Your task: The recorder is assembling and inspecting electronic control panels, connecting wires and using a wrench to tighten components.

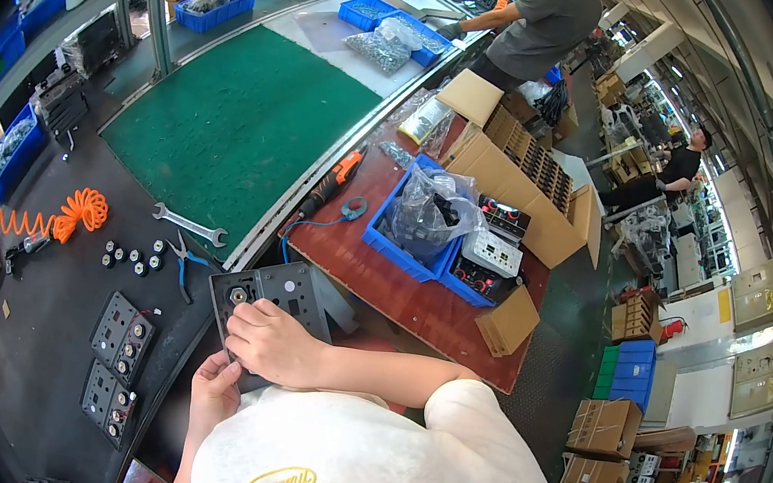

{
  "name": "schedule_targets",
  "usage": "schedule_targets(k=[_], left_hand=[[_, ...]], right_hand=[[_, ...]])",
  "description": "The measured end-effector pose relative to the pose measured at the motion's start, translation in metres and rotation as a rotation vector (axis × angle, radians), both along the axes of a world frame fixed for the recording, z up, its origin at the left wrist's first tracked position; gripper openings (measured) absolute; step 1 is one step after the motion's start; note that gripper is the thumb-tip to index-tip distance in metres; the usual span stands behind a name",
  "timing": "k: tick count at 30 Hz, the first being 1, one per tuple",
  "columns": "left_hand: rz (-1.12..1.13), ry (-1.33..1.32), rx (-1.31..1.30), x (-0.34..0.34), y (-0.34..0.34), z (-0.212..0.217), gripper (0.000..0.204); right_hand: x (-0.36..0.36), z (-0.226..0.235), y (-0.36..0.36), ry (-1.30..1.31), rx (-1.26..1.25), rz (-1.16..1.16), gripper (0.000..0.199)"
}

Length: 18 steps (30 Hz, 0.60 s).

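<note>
Got a grey metal panel [289, 292] at the near edge of the desk [61, 298], right in front of me. My right hand [270, 341] lies curled over its lower part, fingers bent down on the plate, and my left hand [212, 389] pinches its bottom edge from below. There's a round fitting [238, 296] in the panel's left corner.

Container-wise: the blue bin [401, 253] on the brown board [417, 308] has a clear plastic bag [429, 210] with dark parts inside. The bin beside it [469, 288] holds white and black electronic units. Behind those, an open cardboard box [519, 181] has rows of divider cells.

Pliers [182, 260], a wrench [189, 225] and little black knobs [129, 258] lie loose left of the panel.
</note>
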<state>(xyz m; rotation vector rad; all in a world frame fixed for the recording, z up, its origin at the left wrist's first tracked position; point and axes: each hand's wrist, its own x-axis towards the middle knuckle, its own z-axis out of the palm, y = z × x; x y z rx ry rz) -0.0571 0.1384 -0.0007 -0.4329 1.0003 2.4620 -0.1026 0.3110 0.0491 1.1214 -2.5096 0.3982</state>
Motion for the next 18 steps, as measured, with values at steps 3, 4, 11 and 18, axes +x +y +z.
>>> schedule_targets(k=[3, 4, 11, 18], left_hand=[[-0.002, -0.024, 0.005, 0.0008, -0.0034, -0.0072, 0.024], [-0.002, -0.024, 0.004, 0.0011, -0.0038, -0.0073, 0.024], [0.011, -0.019, 0.01, 0.0005, -0.0049, -0.0066, 0.02], [0.028, -0.013, 0.02, 0.0031, -0.0064, -0.0083, 0.02]], right_hand=[[-0.0004, 0.0008, -0.001, -0.041, -0.048, 0.029, 0.016], [0.0001, 0.0011, -0.0007, -0.058, -0.03, 0.032, 0.016], [0.0009, -0.0036, -0.0003, -0.037, 0.036, 0.018, 0.016], [-0.0004, -0.0071, -0.0039, 0.032, -0.072, 0.063, 0.017]])
